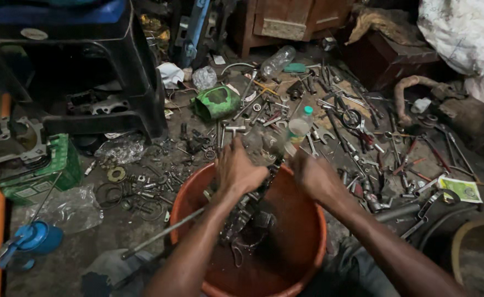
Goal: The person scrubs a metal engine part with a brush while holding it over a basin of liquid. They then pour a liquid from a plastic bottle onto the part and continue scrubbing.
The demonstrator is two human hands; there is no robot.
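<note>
Fingers [236, 165] over orange basin [302, 247], tools [357, 137], green can [215, 102] scattered beyond

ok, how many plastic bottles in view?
2: a clear plastic bottle lying on the floor near the wooden cabinet, and a green-capped bottle just past the hands, above the orange basin. Clutter may hide more.

A dark, greasy metal part [253, 212], maybe a piece of an engine, sits in the middle of a round orange plastic basin [302, 242] on the floor, its lower end down against the stained basin bottom. It looks black and oily, with lumpy housings and a thin curved bit hanging at the bottom. The left hand [236, 170] closes over its upper end at the far rim, and the right hand [313, 176] is just beside it there.
</note>
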